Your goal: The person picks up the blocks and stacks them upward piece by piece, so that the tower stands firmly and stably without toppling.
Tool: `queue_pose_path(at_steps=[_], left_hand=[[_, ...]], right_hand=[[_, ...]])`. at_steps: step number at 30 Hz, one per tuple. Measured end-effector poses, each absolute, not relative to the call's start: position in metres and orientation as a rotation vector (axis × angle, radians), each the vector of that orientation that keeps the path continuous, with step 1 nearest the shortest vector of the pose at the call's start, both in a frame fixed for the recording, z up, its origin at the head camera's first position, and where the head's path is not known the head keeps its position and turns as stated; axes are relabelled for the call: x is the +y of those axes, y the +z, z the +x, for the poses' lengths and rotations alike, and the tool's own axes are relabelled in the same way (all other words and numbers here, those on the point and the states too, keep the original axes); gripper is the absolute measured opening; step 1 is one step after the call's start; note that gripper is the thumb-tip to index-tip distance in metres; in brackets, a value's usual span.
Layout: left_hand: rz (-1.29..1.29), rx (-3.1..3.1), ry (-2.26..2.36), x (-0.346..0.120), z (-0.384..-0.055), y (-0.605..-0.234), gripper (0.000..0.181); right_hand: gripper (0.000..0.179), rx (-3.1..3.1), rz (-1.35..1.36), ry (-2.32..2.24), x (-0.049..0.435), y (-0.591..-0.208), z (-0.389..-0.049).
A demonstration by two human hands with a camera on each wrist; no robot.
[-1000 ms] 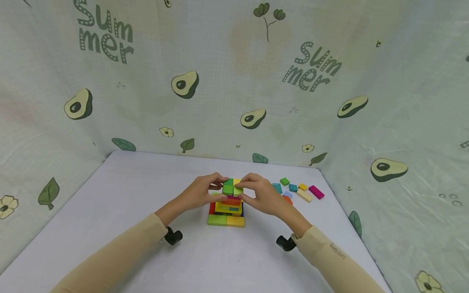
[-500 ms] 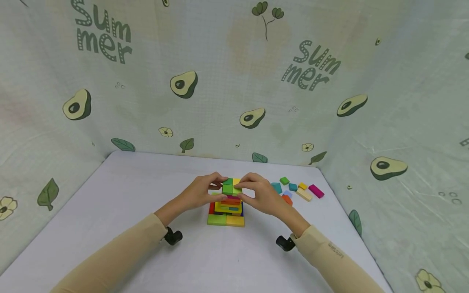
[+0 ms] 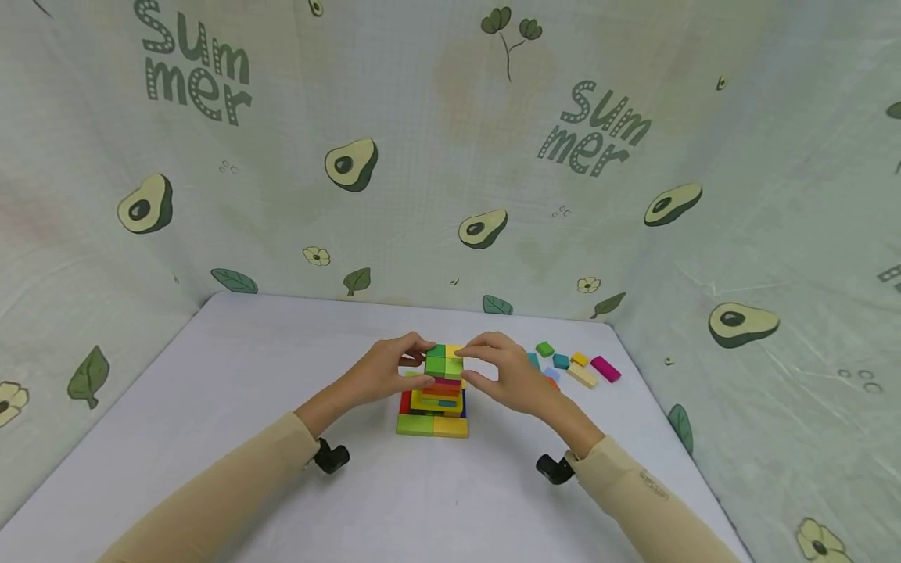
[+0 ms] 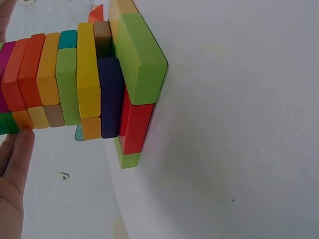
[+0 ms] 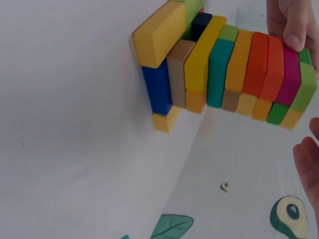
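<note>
A stepped tower of coloured wooden blocks [image 3: 442, 405] stands on the table, wider at its foot and narrow above. Green, lime [image 3: 454, 367] and yellow pieces form its top. My left hand [image 3: 380, 369] holds the upper left side, thumb in front and fingers toward the back. In the right wrist view that thumb lies against a magenta block [image 5: 288, 77] just under the top layer. My right hand [image 3: 514, 381] is at the upper right, thumb and fingers spread. Its fingertips [image 5: 305, 158] show a gap from the blocks in the right wrist view.
Loose blocks lie at the back right of the white table [image 3: 281, 500], among them a magenta bar [image 3: 605, 368], a beige bar [image 3: 582, 375] and a green piece [image 3: 545, 349]. A patterned cloth [image 3: 408, 94] rises behind and on both sides.
My right hand has let go of the lime block at the top and moved slightly right, its fingers parting. The left hand keeps its place on the tower.
</note>
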State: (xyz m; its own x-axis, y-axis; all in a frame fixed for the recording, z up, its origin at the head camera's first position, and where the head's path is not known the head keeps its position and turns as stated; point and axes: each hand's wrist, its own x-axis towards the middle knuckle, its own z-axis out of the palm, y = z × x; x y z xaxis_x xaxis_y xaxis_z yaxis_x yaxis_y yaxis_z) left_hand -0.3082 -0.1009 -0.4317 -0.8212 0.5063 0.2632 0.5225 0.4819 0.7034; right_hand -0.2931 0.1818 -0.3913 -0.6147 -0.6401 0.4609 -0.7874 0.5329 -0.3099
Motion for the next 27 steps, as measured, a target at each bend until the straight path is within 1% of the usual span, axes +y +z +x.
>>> queue_pose_path(at_steps=[4,7,12,15,21,27], left_hand=[[-0.907,-2.7,-1.283,-0.1,-0.307,-0.43,0.054],[-0.908,-2.699,-1.282,-0.1,-0.307,-0.43,0.054],[-0.901,-2.702,-1.286,-0.1,-0.306,-0.431,0.055],[-0.89,-2.708,-1.288,-0.101,-0.306,-0.433,0.055],[-0.896,-2.706,-1.282,-0.101,-0.307,-0.434,0.056],[-0.893,-2.709,-1.279,-0.101,-0.307,-0.432,0.056]], right_hand=[[0.035,-2.517,1.099,0.702,0.209,-0.387,-0.298],[0.039,-2.571,0.996,0.677,0.24,-0.39,-0.31],[0.044,-2.651,0.832,0.662,0.292,-0.406,-0.338],[0.043,-2.721,0.757,0.654,0.314,-0.419,-0.351],[0.042,-2.891,0.698,0.707,0.34,-0.444,-0.361],[0.04,-2.938,0.688,0.702,0.348,-0.459,-0.362]])
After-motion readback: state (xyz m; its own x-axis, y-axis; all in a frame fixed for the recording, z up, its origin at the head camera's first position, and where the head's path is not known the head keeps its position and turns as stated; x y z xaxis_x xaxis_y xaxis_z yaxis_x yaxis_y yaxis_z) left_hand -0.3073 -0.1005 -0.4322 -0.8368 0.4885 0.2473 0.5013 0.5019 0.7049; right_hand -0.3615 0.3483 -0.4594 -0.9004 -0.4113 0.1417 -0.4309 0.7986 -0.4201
